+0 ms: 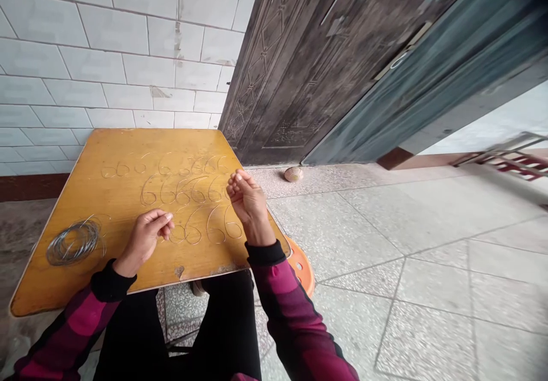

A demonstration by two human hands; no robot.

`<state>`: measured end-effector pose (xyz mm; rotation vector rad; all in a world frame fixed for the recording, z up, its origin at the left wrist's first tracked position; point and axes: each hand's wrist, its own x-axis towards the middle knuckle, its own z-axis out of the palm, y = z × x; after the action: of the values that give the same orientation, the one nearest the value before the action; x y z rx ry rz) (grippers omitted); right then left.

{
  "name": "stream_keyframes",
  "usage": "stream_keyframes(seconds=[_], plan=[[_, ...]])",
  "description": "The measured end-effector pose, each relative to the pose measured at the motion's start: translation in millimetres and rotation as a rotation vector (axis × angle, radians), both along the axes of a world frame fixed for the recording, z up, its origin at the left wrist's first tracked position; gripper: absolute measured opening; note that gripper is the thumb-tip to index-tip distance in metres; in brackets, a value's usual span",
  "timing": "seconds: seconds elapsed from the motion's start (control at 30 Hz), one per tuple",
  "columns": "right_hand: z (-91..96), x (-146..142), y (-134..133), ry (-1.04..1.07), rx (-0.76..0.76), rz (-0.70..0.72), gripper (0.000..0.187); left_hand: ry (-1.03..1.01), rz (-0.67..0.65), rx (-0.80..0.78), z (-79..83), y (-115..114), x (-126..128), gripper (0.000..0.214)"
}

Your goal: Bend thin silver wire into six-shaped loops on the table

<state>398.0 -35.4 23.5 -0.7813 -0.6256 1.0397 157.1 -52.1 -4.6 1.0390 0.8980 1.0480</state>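
Many upright wire sixes (pixel 188 191) lie beneath the curled left hand (pixel 145 235) and right hand (pixel 249 203), grip unclear.

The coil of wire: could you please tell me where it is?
The coil of wire lies at the left of the wooden table in the head view, left of the left hand.

Magenta-and-plum checked sleeves (pixel 295 318) (black cuffs (pixel 261 252), snug) above black trousers (pixel 226 335).

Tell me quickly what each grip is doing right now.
Left hand: closed in a pinch, anything held too fine to see.
Right hand: fingers curled upward, cannot tell if it holds anything.
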Motion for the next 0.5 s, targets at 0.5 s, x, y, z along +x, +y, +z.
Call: stream_keyframes(seconds=[0.5], plan=[[-58.5, -113, -61, -0.268, 0.071, 0.256, 0.008, -0.14, 0.005, -0.058, -2.9, 5, -3, 0.023]])
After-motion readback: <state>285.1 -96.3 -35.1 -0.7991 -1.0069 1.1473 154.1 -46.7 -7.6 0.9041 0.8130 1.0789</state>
